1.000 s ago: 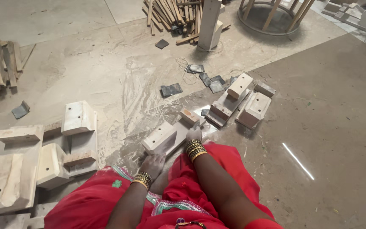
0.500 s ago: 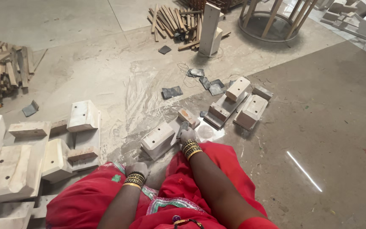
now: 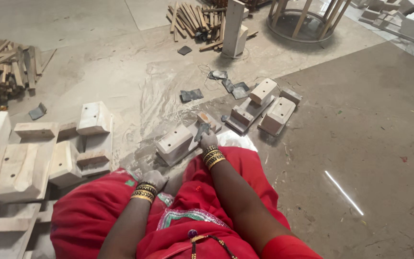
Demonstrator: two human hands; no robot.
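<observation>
A grey sandpaper scrap [image 3: 202,131] sat pinched in the right hand [image 3: 209,140], pressed on a wooden block piece [image 3: 180,142] before the knees. The left hand [image 3: 153,180] rested clenched on red cloth [image 3: 87,211]. Bare floor [image 3: 360,134] lay open rightward; stacked blocks [image 3: 63,148] crowded the left.

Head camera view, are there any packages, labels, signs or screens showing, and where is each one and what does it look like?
None in view: no package, label, sign or screen.
Only bare pale wooden blocks on the floor, dark grey sandpaper scraps, and stick piles.
</observation>
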